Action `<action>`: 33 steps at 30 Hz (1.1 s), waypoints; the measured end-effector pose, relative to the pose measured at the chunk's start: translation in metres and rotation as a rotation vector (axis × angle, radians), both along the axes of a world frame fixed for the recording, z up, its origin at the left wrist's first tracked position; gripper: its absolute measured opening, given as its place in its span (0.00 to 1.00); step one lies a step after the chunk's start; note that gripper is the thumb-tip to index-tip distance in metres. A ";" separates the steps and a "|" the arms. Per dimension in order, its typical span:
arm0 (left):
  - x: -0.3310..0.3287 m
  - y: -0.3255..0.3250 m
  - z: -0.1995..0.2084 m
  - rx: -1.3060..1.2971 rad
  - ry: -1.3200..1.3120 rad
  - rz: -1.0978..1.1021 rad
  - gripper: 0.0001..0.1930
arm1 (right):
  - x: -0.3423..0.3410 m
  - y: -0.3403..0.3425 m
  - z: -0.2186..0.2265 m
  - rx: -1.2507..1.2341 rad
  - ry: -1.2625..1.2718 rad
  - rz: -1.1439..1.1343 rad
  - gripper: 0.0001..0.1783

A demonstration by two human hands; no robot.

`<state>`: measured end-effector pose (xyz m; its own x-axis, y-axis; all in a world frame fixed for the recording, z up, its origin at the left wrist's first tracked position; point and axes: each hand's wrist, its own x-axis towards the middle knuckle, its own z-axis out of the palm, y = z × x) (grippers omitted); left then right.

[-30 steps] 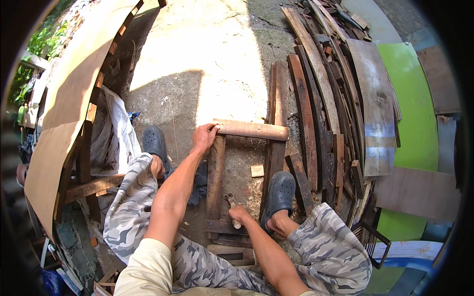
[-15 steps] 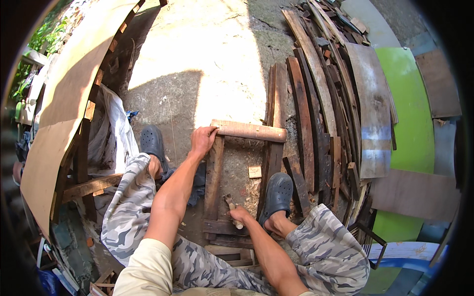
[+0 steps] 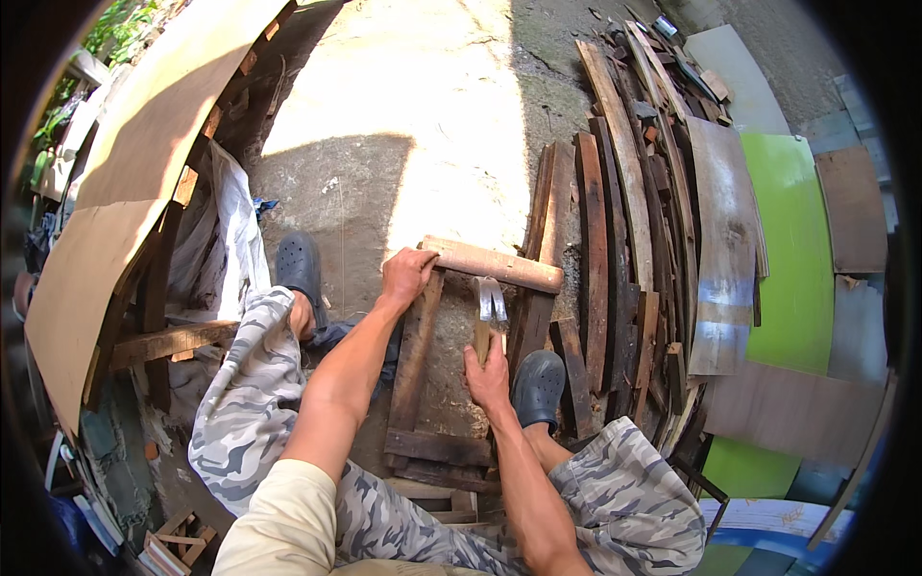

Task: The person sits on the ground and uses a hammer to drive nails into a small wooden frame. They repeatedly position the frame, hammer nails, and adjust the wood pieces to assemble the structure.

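Note:
My left hand is closed on the left end of a lighter wooden crosspiece. This piece lies across the far ends of two darker boards, the left side board and the right side board. A short dark board joins them at the near end. My right hand grips the wooden handle of a claw hammer. Its metal claw shows just on the near side of the crosspiece, over the gap between the side boards. Whether it touches the wood, I cannot tell.
Long dark planks are piled to the right, beside weathered and green sheets. At the left a large plywood panel leans on a timber support. My clogs stand either side of the frame. A white cloth hangs beneath the panel.
My right hand has raised the hammer from the near end of the frame, away from me toward the crosspiece. My left hand keeps its hold. A small pale block is now hidden.

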<state>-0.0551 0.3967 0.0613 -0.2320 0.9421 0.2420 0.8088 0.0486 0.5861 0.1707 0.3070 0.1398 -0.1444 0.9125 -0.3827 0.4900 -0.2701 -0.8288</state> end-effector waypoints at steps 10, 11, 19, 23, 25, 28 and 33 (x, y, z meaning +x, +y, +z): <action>0.001 -0.004 -0.001 0.017 -0.033 0.002 0.07 | -0.048 0.069 0.051 0.151 -0.008 0.069 0.17; 0.001 -0.003 0.000 0.015 -0.032 0.003 0.07 | -0.052 0.068 0.048 0.174 0.002 0.081 0.17; -0.001 -0.005 0.000 0.002 -0.003 -0.012 0.07 | -0.061 0.067 0.014 0.147 -0.080 0.116 0.16; 0.001 -0.005 -0.003 -0.011 -0.032 0.020 0.07 | -0.060 0.065 0.014 0.205 -0.035 0.103 0.15; 0.003 -0.003 -0.002 -0.012 -0.042 0.020 0.07 | -0.057 0.067 0.009 0.197 -0.059 0.114 0.15; 0.001 -0.004 -0.006 0.029 -0.065 0.023 0.07 | -0.056 0.070 0.006 0.149 -0.096 0.144 0.15; 0.003 -0.004 -0.003 0.062 -0.082 0.015 0.07 | -0.058 0.066 0.010 0.195 -0.012 0.108 0.14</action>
<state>-0.0526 0.3925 0.0581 -0.2676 0.9221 0.2795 0.7576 0.0221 0.6523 0.1126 0.3728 0.1493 -0.2415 0.9489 -0.2031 0.5174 -0.0512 -0.8542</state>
